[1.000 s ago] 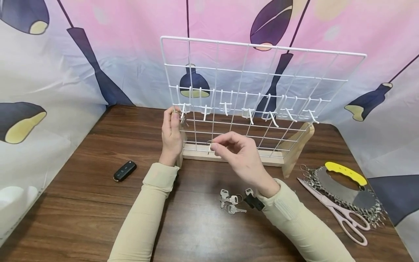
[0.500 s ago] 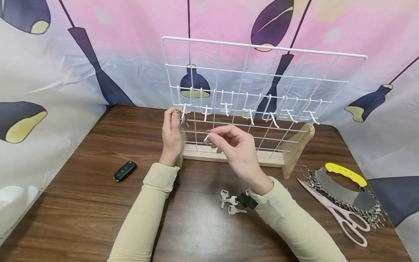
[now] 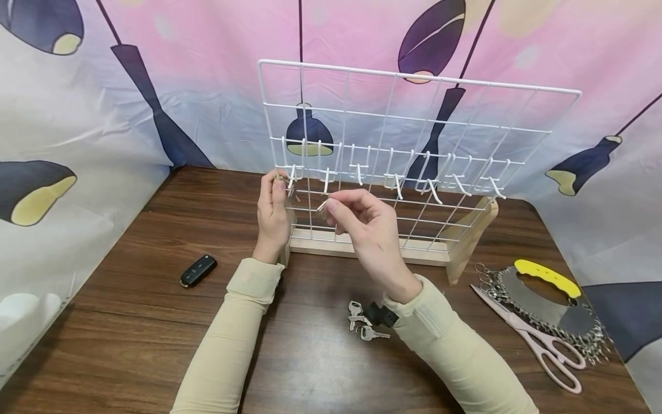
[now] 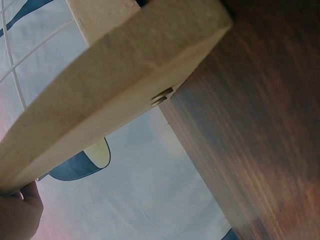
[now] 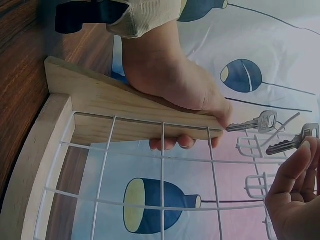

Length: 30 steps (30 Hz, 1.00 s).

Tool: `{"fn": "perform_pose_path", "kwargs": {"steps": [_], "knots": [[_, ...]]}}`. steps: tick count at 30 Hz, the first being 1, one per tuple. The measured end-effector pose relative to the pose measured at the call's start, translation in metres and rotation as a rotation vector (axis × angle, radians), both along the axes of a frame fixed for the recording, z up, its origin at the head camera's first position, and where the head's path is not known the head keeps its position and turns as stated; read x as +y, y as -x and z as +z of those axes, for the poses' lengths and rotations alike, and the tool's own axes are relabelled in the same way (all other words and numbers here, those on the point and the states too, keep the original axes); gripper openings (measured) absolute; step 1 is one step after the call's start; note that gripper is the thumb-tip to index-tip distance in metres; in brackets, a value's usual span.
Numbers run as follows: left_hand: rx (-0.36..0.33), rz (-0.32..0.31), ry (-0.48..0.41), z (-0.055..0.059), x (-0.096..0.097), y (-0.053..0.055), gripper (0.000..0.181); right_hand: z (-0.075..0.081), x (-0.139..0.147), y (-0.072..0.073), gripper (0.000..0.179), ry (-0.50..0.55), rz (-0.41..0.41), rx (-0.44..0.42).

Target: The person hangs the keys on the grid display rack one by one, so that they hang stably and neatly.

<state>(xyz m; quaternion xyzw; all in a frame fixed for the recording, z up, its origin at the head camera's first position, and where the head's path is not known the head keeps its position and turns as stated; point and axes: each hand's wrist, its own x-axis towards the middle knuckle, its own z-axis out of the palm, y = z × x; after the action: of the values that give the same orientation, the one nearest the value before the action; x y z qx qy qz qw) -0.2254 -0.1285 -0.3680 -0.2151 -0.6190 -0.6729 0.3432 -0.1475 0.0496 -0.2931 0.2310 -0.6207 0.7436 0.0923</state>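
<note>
My left hand (image 3: 273,215) grips the top of the left wooden side support (image 4: 115,85) of a white wire grid rack (image 5: 162,182). A row of white hooks (image 3: 327,181) runs along the grid. In the right wrist view, a silver key (image 5: 260,121) hangs at the leftmost hook, beside the left hand. My right hand (image 3: 369,230) pinches another silver key (image 5: 287,146) between thumb and fingers, just below the second hook from the left. Its ring is mostly hidden by the fingertips.
Several loose keys (image 3: 373,333) lie on the table below my right wrist, partly covered by a black wrist mount (image 3: 380,314). A black car key (image 3: 199,271) lies to the left. Pink scissors (image 3: 538,342) and a yellow-handled metal plate with rings (image 3: 547,277) lie to the right.
My right hand has risen and shifted slightly left with the key, closer to the second hook. The key has turned in its fingers. My left hand keeps its place on the support.
</note>
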Motion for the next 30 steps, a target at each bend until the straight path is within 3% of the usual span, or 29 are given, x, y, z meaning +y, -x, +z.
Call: {"fn": "perform_pose_path", "kwargs": {"steps": [9, 22, 30], "knots": [[0.002, 0.018, 0.024, -0.0017, -0.0013, 0.0011, 0.040, 0.0004, -0.0024, 0.0031, 0.015, 0.002, -0.023, -0.028], [0.014, -0.007, 0.001, -0.0009, -0.0007, 0.0016, 0.039, 0.0003, -0.0034, 0.0053, 0.015, 0.008, -0.017, -0.043], [0.019, -0.035, -0.031, -0.0014, -0.0001, 0.0016, 0.027, 0.0008, -0.0049, 0.0063, 0.015, 0.000, -0.026, -0.054]]}}
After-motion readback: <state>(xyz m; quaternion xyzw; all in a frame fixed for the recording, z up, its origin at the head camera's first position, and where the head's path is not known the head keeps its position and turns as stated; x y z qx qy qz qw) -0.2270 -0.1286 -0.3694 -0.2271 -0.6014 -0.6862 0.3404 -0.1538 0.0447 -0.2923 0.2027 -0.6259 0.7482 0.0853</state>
